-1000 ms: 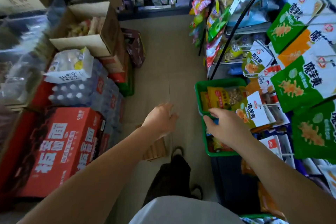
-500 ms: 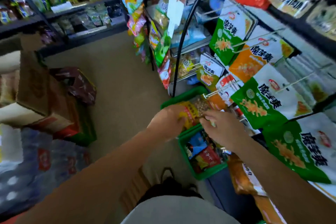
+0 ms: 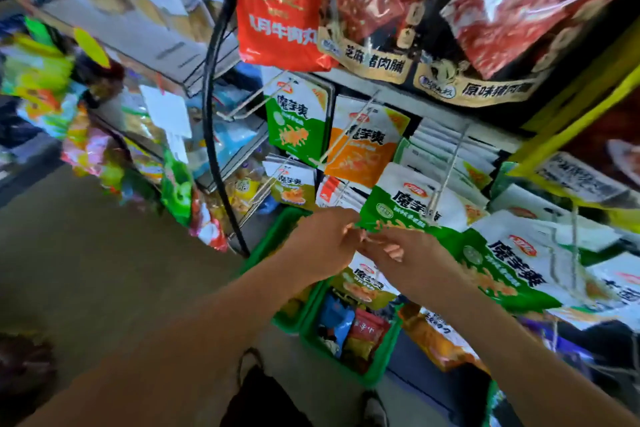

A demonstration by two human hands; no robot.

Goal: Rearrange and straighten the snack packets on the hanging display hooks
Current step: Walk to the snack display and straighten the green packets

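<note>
**Both hands bunched at the corner of one konjac packet**

My left hand [image 3: 320, 246] and right hand [image 3: 405, 253] meet right at the lower-left corner of a green-and-white packet [image 3: 408, 204] hanging on a wire hook [image 3: 446, 170]. Both grips look curled nearly closed, fingertips pinching together at that corner, but it's blurry, so I honestly can't tell which hand actually has the foil and which is just steadying. My guess is I'm holding the corner to swing the packet back square.

The packet sits in the middle row of the rack, just above the green basket [image 3: 311, 333] of loose snacks. Its long axis tilts, top edge leaning up and to the right, printed face toward me. The neighbour, an orange packet [image 3: 363, 149], hangs straighter on its own hook, so that's probably the target angle.
</note>
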